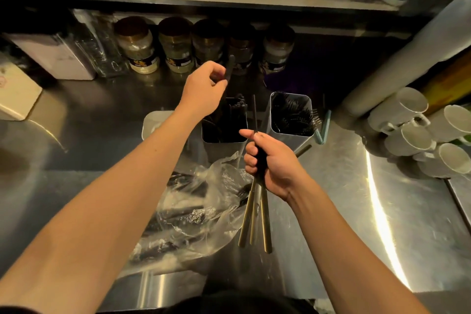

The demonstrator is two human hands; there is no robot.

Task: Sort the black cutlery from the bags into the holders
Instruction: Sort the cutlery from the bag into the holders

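Observation:
My left hand [204,89] pinches one black cutlery piece [229,67] by its handle, held above the middle metal holder [224,150], which has black cutlery standing in it. My right hand [270,163] grips a bundle of black cutlery with gold-coloured ends [256,216] that point down toward me; one thin black piece sticks up from the fist. The right holder [293,139] is packed with black forks. A clear plastic bag [193,214] with more black cutlery inside lies on the steel counter under my arms. A third pale holder [153,122] is partly hidden behind my left forearm.
Several jars [175,46] line the back under a shelf. White mugs [413,125] are stacked at the right beside a pale pipe [407,58]. White boxes [17,92] sit at the left. The steel counter [344,211] runs to the front edge.

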